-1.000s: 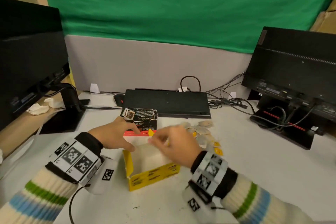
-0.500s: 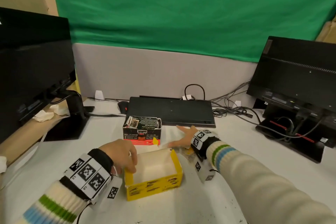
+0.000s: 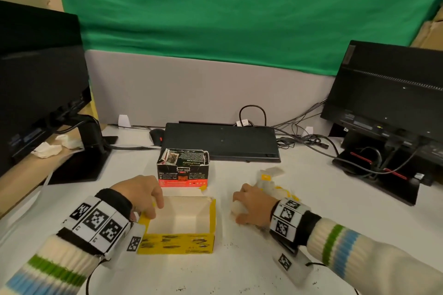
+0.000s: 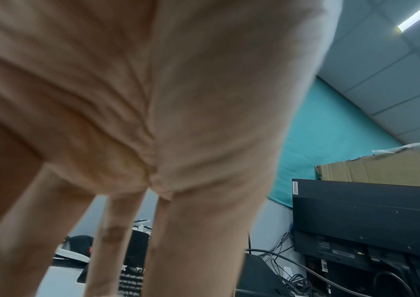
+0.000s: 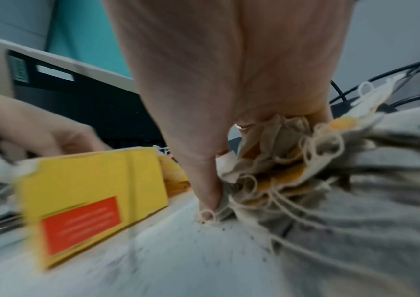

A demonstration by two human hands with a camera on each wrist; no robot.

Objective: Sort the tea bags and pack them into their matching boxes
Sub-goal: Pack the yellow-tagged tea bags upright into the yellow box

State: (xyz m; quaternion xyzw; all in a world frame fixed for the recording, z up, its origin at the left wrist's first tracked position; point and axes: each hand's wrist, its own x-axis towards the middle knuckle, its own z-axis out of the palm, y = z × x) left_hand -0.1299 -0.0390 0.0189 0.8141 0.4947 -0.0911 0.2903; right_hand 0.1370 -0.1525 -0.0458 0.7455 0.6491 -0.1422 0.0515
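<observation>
On the white desk [image 3: 239, 266] directly before me stands the yellow box [image 3: 178, 243], open-topped and, so far as the head view shows, holding nothing. My left hand [image 3: 141, 193] steadies it, fingers curled over the left rim in a grip on the wall. My right hand [image 3: 254, 206] is down on the pile of tea bags [image 3: 271, 182], which lies just right of the box; the right wrist view shows the thumb and fingers closed round a bunch of tea bags [image 5: 270, 158], pressed against the desk.

Step in hand, by my judgement: gathering yellow-tagged bags for the yellow box. Packing appears barely begun. The next move calls for lifting the bunch clear without trailing strings, carrying it left over the rim and lowering it inside while the left hand holds the box square.

Condition of the goods: bags are pale, soft, crumpled paper, with looped strings tangled together and yellow tags showing between them. Dark specks lie on the desk beneath, likely spilled tea. Whether any bags of another kind are mixed in, I cannot tell.

Behind the yellow box sits the black box [image 3: 183, 167], top open, contents not visible.
</observation>
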